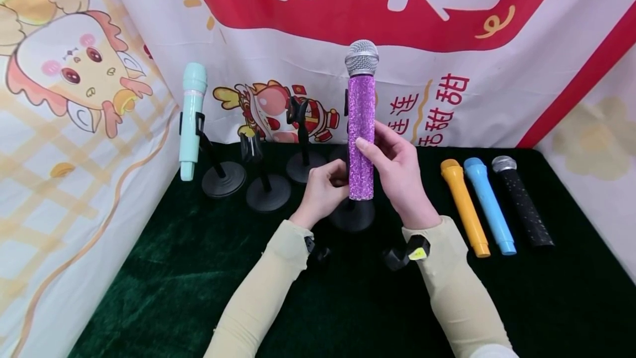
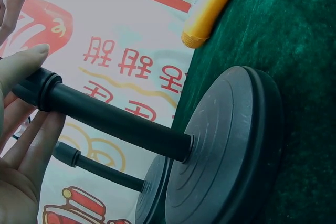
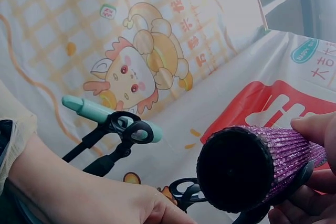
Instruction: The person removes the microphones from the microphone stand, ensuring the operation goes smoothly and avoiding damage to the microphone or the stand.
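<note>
A purple glittery microphone (image 1: 361,126) with a silver mesh head stands upright in front of me. My right hand (image 1: 401,178) holds its body, thumb across the front and fingers behind. Below it is a black microphone stand (image 1: 354,217) with a round base; in the left wrist view my left hand (image 2: 23,166) grips the top of its pole (image 2: 121,119). The right wrist view shows the microphone's dark bottom end (image 3: 231,171) with part of a black clip (image 3: 302,179) against its side. How far it sits in the clip is hard to tell.
At left, a mint microphone (image 1: 191,120) sits in a stand. Two more stands (image 1: 268,192) hold no microphone; another is partly hidden behind the purple microphone. Yellow (image 1: 464,209), blue (image 1: 489,206) and black (image 1: 524,203) microphones lie at right on the green cloth (image 1: 164,291).
</note>
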Demonstrator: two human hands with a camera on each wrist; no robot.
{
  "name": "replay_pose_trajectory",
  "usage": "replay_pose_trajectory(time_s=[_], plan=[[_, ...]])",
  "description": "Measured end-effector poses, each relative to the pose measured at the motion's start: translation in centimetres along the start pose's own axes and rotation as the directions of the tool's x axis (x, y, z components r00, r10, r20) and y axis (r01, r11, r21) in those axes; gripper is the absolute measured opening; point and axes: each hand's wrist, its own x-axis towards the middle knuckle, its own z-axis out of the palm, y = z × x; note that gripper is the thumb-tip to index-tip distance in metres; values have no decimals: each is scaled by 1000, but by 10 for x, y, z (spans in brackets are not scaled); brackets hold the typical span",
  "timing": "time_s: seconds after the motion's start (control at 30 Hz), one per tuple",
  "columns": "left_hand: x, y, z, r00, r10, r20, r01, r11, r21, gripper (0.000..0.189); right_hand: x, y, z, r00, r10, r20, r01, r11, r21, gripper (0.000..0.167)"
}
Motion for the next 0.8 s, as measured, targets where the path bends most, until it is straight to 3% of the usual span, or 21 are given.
replay_pose_trajectory(time_s=[0.8], plan=[[0, 1, -1, 1000, -27, 14, 27, 999, -22, 20, 7, -3, -1, 1000, 19, -12, -19, 1000, 12, 46]])
